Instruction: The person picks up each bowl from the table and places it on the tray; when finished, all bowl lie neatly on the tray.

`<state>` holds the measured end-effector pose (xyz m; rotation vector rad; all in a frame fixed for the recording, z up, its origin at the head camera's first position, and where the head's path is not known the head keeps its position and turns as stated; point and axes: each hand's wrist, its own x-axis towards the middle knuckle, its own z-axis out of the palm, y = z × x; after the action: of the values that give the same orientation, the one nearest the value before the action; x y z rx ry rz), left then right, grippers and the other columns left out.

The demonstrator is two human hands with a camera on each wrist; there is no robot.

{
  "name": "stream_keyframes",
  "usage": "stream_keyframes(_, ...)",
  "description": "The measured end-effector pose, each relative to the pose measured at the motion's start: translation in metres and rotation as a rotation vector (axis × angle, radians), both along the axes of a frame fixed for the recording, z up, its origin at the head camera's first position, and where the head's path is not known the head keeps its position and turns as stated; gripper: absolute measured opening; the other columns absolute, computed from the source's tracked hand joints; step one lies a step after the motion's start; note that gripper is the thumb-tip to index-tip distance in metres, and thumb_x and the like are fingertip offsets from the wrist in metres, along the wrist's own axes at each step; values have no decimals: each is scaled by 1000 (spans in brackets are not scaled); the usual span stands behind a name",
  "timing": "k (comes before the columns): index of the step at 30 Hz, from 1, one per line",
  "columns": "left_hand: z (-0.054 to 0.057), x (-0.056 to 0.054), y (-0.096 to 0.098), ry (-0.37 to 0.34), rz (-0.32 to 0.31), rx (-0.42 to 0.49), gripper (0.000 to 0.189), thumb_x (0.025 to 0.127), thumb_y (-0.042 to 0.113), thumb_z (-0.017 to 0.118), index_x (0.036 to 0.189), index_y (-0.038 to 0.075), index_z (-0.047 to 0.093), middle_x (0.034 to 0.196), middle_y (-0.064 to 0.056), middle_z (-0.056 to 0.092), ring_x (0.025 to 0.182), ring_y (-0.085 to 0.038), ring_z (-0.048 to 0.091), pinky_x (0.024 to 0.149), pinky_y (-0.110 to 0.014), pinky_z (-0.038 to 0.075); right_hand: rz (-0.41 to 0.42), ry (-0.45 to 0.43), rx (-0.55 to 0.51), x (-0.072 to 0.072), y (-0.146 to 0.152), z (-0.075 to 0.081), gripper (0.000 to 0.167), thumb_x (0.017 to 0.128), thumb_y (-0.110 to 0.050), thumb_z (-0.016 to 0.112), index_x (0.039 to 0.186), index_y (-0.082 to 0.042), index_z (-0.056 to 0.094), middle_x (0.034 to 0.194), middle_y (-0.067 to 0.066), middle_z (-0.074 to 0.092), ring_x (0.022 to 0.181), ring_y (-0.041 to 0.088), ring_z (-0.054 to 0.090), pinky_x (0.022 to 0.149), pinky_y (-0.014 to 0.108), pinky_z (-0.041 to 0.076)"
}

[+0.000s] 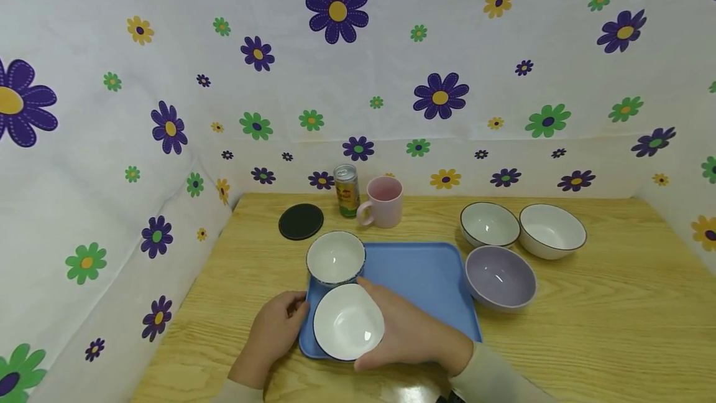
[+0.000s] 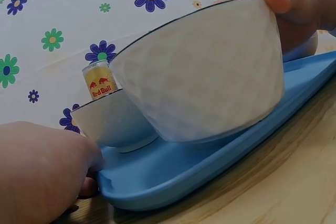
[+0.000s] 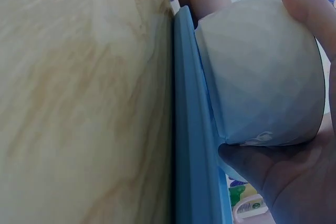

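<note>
In the head view my right hand grips a white bowl with a thin dark rim, thumb on the near side and fingers on the far side. The bowl's faceted outer wall fills much of the left wrist view. It is over the near left part of a blue tray. My left hand holds the tray's left edge, its fingertips at the rim. Just behind the gripped bowl, a second white bowl with a speckled rim stands in the tray's far left corner.
Right of the tray are a purple bowl and two white bowls, one round and one wider. Behind the tray stand a drink can and a pink mug. A black round coaster lies at the back left.
</note>
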<state>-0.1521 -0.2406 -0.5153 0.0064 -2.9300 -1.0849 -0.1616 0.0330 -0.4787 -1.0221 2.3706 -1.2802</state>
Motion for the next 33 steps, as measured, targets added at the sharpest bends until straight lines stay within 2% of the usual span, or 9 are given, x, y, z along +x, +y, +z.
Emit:
stream_keyframes(8,3,0,-1,2,3,11,23,98,21,65,116,10,73,101,1,69,95,-16,62,86,-43,53,13,11,-44,-1,-7,-1,120,63,-51,93,156,-10,28,141,2,51,123,19,52,105,40,45)
stream_keyframes(14,0,1,0,-11,13,9,24,98,22,64,117,11,73,104,1,70,100,-17,63,90,-44,53,-3,-4,-1,-1,-8,-1,122,64,-52,92,157,-8,26,144,4,49,126,20,50,107,41,44)
stream_keyframes(24,-4,1,-2,-10,1,-5,24,99,22,63,117,11,73,103,1,69,96,-15,62,85,-41,53,-19,-41,38,-2,-17,-4,127,66,-54,90,160,-4,20,156,12,37,137,24,42,112,45,40)
stream_keyframes(33,-4,-1,-2,-7,5,14,23,100,19,61,117,11,73,107,-1,70,95,-15,61,86,-41,52,-29,-44,29,-2,-27,-3,127,65,-49,93,159,-4,21,153,10,41,133,20,45,110,42,42)
